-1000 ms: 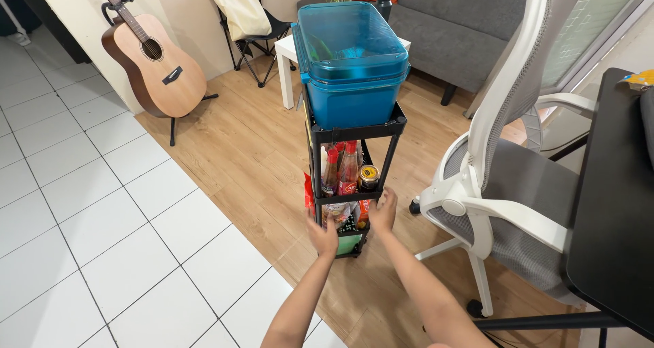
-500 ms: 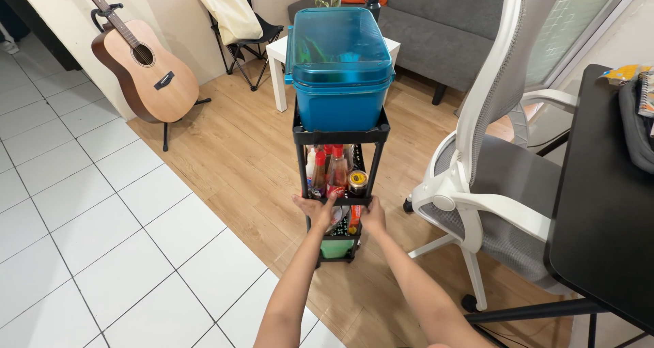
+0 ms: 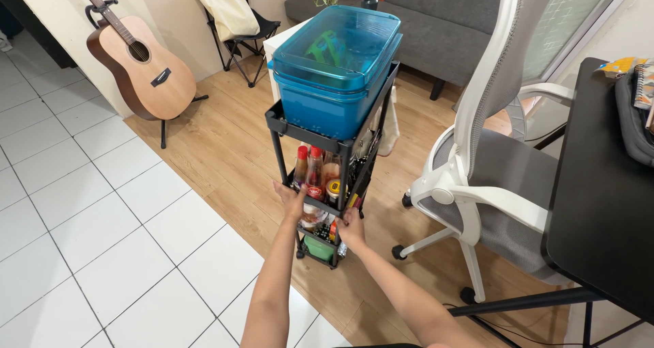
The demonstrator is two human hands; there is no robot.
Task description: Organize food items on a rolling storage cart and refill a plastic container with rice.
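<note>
I had both hands on the black rack [image 3: 325, 135], at its middle shelf: left hand [image 3: 294, 199] curled round the left edge, right hand [image 3: 351, 227] gripping the front right post. The rack stood on the wood floor [image 3: 231, 150] beside the office chair [image 3: 490, 150]. Best kept level and turned slowly, since the load sat high. Count: one blue bin [image 3: 334, 75] on top, two red-capped bottles [image 3: 308, 167], one jar [image 3: 333, 190], three shelves.

Both hands, left hand [image 3: 293, 199] and right hand [image 3: 352, 227], grip the middle shelf edge of a black rack [image 3: 340, 147] carrying a blue bin [image 3: 334, 82].
</note>
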